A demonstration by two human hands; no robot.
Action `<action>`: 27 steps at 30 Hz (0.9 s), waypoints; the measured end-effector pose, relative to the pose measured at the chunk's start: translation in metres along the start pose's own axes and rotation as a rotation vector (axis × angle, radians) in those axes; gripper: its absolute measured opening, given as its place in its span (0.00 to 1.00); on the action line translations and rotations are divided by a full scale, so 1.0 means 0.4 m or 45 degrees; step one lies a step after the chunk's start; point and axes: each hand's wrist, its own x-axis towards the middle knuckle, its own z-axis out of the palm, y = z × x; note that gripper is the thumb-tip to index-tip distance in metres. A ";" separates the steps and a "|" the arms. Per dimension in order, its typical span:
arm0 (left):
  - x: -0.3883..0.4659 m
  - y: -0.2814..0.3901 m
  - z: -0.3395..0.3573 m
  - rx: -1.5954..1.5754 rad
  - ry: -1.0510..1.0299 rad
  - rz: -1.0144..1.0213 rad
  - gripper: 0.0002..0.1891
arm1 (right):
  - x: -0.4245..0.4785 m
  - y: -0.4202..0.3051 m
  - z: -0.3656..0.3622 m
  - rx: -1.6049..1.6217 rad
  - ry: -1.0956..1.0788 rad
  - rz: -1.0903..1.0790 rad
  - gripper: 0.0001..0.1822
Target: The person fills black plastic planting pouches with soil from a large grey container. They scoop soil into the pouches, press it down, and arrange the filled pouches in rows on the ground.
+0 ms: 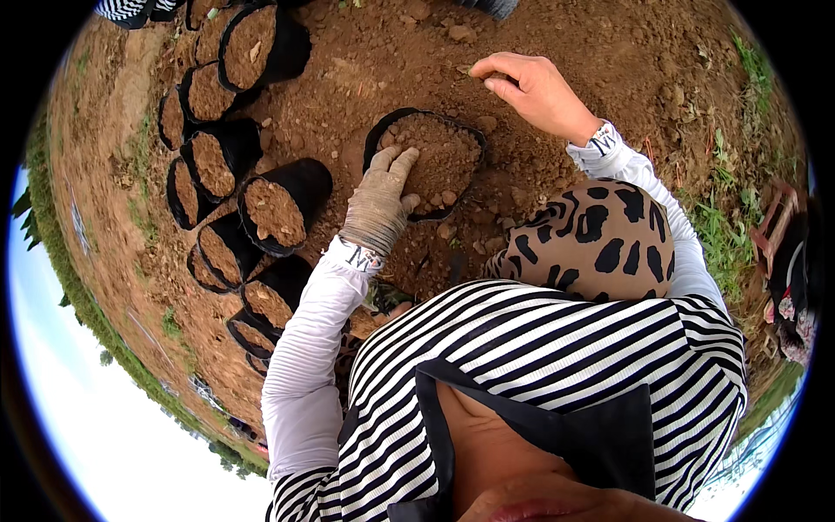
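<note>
A black grow bag [484, 140] filled with brown, crumbly soil [440, 156] stands on the ground before me. My left hand [380, 202], in a dirty knitted glove, rests on the near left part of this soil, its fingers spread a little and nothing held. Above the loose ground, to the right of the bag, is my right hand [535, 91], which is bare. Its thumb and forefinger are close together near a small greenish bit at the fingertips; whether they grip it is unclear.
Several soil-filled black grow bags [313, 196] stand closely together on the left. Stones and clods lie across the bare earth [404, 65]. Green weeds [717, 228] grow at the right, near a reddish frame [776, 222] with dark and patterned cloth. Part of another person's striped clothing [124, 10] shows at the top left.
</note>
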 end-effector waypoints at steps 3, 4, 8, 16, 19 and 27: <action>0.042 0.020 0.034 0.132 0.154 0.265 0.31 | -0.063 0.082 0.042 -0.252 -0.077 0.104 0.26; 0.068 0.019 0.032 0.227 0.205 0.331 0.28 | -0.091 0.104 0.073 -0.310 -0.082 0.122 0.30; 0.126 0.028 -0.005 0.398 0.270 0.295 0.21 | -0.110 0.153 0.190 -0.267 -0.060 0.136 0.40; 0.002 -0.005 -0.023 0.318 0.059 0.227 0.19 | -0.141 0.133 0.231 -0.494 -0.394 -0.223 0.31; -0.020 -0.042 -0.036 0.220 0.285 0.193 0.18 | -0.182 0.150 0.215 -0.411 -0.387 -0.231 0.22; 0.022 -0.071 -0.010 -0.592 0.601 -0.211 0.23 | -0.118 0.201 0.102 0.788 0.330 0.574 0.23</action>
